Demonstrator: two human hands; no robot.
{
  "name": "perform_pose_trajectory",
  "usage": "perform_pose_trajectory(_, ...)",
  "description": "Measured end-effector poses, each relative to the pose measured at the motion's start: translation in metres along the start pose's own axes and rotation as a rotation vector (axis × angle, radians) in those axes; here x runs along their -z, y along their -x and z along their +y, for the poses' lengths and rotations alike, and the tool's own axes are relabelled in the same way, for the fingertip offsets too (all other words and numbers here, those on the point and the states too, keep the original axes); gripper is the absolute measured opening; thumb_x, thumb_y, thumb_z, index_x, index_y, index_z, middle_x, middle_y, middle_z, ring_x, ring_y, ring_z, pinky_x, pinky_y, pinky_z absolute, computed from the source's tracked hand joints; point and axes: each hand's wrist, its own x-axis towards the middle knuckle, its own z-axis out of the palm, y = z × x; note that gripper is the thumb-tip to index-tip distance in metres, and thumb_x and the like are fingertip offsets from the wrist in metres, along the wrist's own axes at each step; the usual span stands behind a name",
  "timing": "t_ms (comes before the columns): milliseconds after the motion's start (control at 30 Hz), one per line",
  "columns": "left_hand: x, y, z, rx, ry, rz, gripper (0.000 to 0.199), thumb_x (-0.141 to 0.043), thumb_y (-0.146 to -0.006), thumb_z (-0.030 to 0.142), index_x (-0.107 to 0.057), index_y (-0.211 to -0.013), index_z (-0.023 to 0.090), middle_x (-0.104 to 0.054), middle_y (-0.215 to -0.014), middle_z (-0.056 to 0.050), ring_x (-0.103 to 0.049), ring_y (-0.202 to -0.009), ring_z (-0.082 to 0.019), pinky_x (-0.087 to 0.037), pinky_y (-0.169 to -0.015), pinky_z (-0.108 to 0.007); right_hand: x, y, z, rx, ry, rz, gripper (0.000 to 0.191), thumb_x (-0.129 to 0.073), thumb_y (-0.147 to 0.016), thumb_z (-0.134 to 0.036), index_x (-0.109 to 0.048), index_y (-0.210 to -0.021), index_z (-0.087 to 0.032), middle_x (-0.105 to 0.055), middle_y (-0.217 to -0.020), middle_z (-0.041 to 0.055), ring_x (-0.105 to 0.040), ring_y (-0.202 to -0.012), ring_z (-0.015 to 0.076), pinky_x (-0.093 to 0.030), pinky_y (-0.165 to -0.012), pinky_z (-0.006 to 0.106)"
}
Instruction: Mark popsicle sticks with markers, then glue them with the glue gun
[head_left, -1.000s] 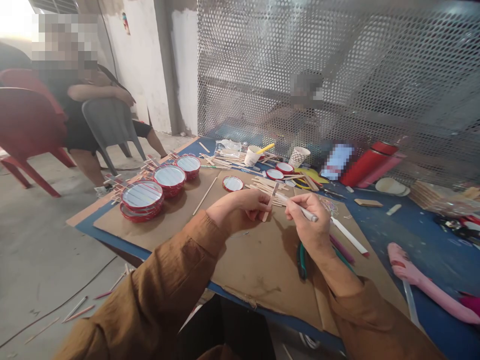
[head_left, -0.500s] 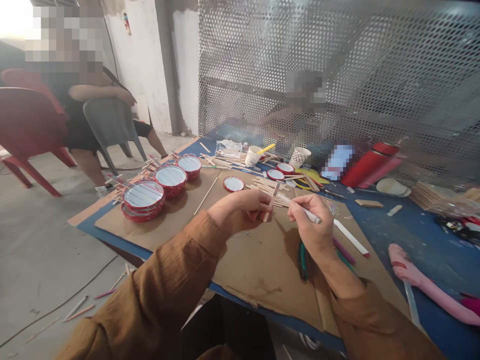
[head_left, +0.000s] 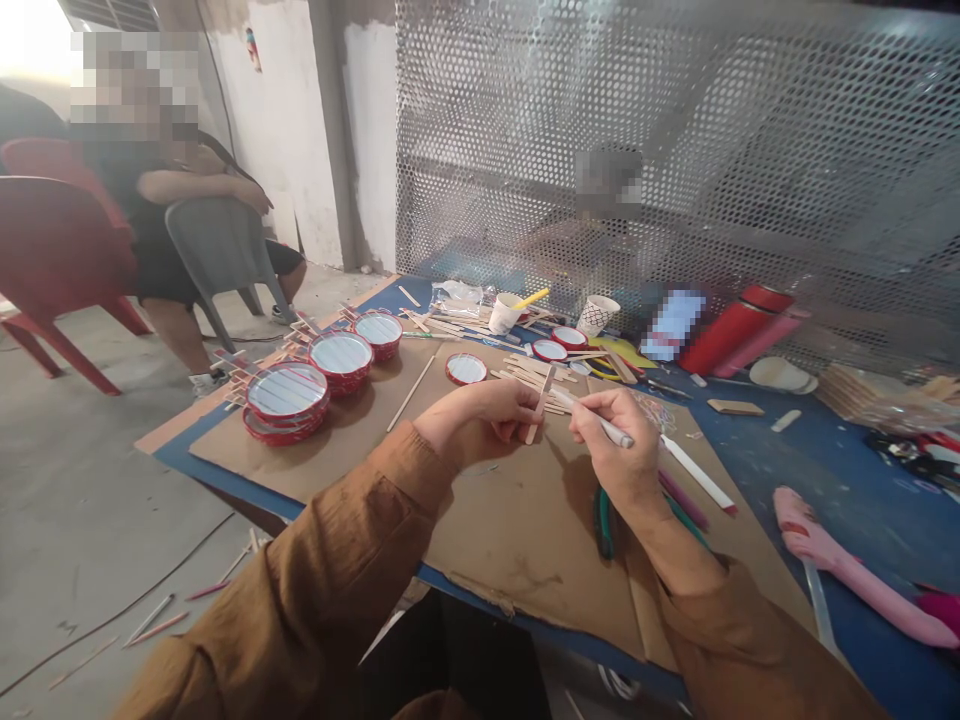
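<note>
Perforated metal sheeting [head_left: 600, 100] and a rough whitewashed wall [head_left: 285, 130] rise behind a blue work surface [head_left: 780, 470] in a concrete-floored workshop. Near the middle of that surface, on a brown cardboard sheet [head_left: 525, 530], a person's two bare hands work close together. The left hand [head_left: 484, 415] pinches a flat wooden craft stick [head_left: 541, 405] upright in its fingers. The right hand [head_left: 611, 440] grips a slim white pen-like tool [head_left: 607, 428] as one holds a pencil, its tip just beside the stick. Loose wooden sticks [head_left: 532, 382] lie just beyond the hands, next to a small red-rimmed round frame [head_left: 466, 368]. Farther left sit three larger red round frames [head_left: 287, 392] strung with parallel lines. Green-handled pliers [head_left: 604, 522] lie below the right hand. A red flask [head_left: 735, 330] stands at the far right. At the far left, a seated person [head_left: 150, 190] rests against a grey plastic chair [head_left: 217, 250].
</note>
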Motion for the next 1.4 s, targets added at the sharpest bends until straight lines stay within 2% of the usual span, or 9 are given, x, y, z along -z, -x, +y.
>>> perform_pose_trajectory(433, 0.0011, 0.0018, 0.0034, 0.011, -0.055, -0.008, 0.016, -0.052, -0.086, 0.015, -0.054, -0.071, 0.016, -0.060, -0.063, 0.003, -0.049, -0.050, -0.006, -0.041, -0.052, -0.017, -0.0004, -0.0025, -0.0014, 0.007, -0.041, 0.019, 0.018, -0.067, -0.084, -0.038, -0.058, -0.083, -0.022, -0.063, -0.063, -0.0027, -0.057, -0.052, 0.0127, -0.046, -0.052, 0.025)
perform_pose_trajectory(667, 0.0009, 0.0032, 0.0065, 0.029, -0.087, -0.014, 0.020, -0.053, -0.090, 0.022, -0.054, -0.070, 0.016, -0.060, -0.062, 0.003, -0.049, -0.050, -0.006, -0.040, -0.052, -0.018, -0.0007, -0.0009, -0.0004, 0.001, 0.004, -0.020, 0.017, -0.065, -0.085, -0.038, -0.059, -0.084, -0.022, -0.064, -0.066, -0.0020, -0.059, -0.056, 0.0135, -0.048, -0.056, 0.026)
perform_pose_trajectory(1167, 0.0002, 0.0017, 0.0064, 0.020, -0.067, 0.010, 0.018, -0.055, -0.088, 0.017, -0.053, -0.070, 0.016, -0.061, -0.061, 0.003, -0.048, -0.047, -0.006, -0.039, -0.050, -0.018, -0.0002, 0.0001, 0.0012, -0.013, 0.023, -0.040, 0.017, -0.064, -0.085, -0.038, -0.059, -0.084, -0.023, -0.064, -0.068, -0.0017, -0.059, -0.058, 0.0141, -0.048, -0.058, 0.027)
perform_pose_trajectory(1400, -0.0001, 0.0039, 0.0089, 0.022, -0.092, 0.001, 0.018, -0.050, -0.089, 0.015, -0.053, -0.071, 0.016, -0.060, -0.060, 0.004, -0.049, -0.048, -0.006, -0.040, -0.051, -0.017, 0.0008, 0.0001, -0.0017, 0.002, 0.026, -0.039, 0.014, -0.064, -0.085, -0.036, -0.059, -0.083, -0.022, -0.063, -0.067, -0.0020, -0.058, -0.057, 0.0134, -0.047, -0.057, 0.026)
